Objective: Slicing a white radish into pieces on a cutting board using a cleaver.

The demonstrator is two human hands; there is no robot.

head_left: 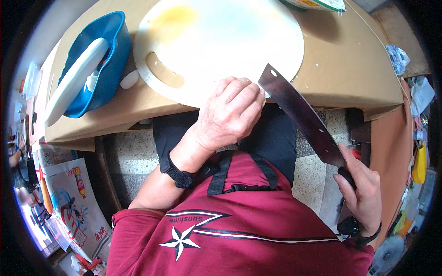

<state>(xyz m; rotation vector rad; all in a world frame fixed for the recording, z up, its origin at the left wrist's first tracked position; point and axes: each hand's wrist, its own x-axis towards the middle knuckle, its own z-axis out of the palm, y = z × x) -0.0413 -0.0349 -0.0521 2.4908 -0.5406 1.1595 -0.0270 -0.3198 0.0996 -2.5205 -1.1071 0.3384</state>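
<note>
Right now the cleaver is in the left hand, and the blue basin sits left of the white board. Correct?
One fix: the head view shows the cleaver in the right hand, not the left hand. The blue basin does sit left of the white board.

Board (221,50) on tbl (331,69). Basin (119,50) to its L, long item (76,79) in it; sm. piece (129,79) btwn. L hand (232,110) at board's near edge; knife (304,119) to R, in R hand (361,184).

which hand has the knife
The right hand: it grips the knife by its dark handle. The left hand is curled at the white board's near edge.
</note>
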